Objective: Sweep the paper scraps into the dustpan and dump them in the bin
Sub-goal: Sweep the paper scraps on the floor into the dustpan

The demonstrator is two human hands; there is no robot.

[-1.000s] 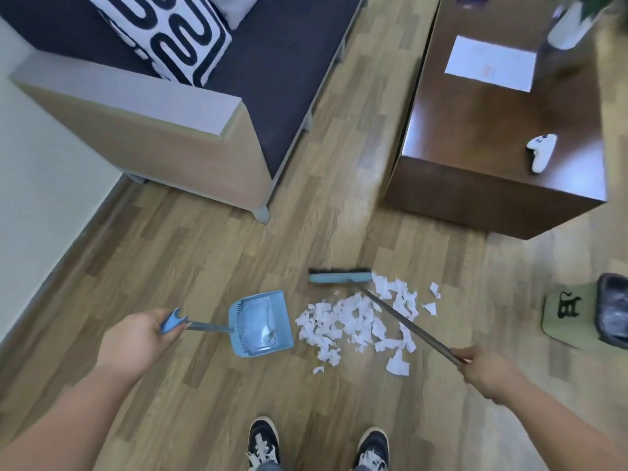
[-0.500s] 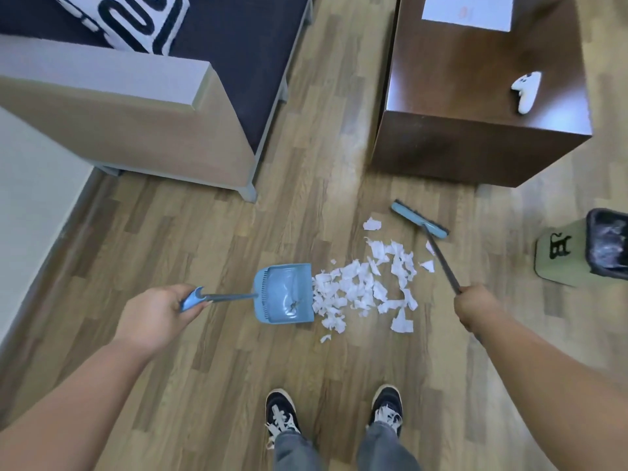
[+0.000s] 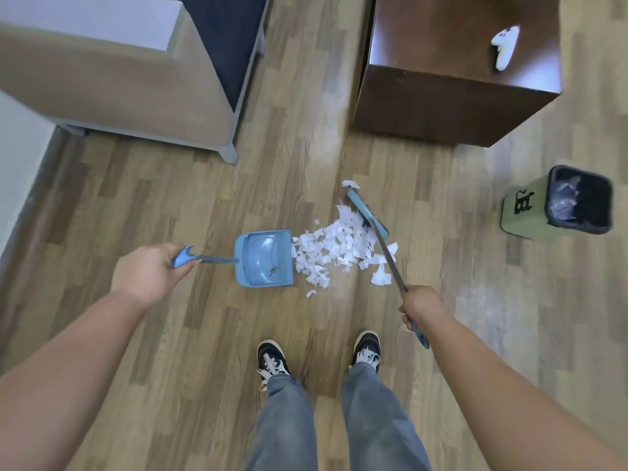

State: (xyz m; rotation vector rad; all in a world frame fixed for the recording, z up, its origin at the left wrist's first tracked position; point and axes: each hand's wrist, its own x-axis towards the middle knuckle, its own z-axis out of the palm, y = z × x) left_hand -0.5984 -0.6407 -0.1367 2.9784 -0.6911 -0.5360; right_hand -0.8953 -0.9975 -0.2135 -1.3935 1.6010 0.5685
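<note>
One marking is all the writing I see: a dark character on the green bin [image 3: 523,207] at right, black-lined. Wood-plank floor [image 3: 170,205]; sofa [image 3: 119,79] far left, dark table [image 3: 452,79] far right with a white controller [image 3: 504,49]. My left hand [image 3: 149,271] clamps the blue dustpan [image 3: 265,258] handle; my right hand [image 3: 421,305] grips the broom [image 3: 367,212] stick. Paper scraps [image 3: 334,251] lie between pan mouth and broom head, touching both.

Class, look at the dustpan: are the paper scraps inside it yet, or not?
Not yet. The dustpan holds only a small dark speck; the paper scraps lie on the floor at its open edge.
</note>
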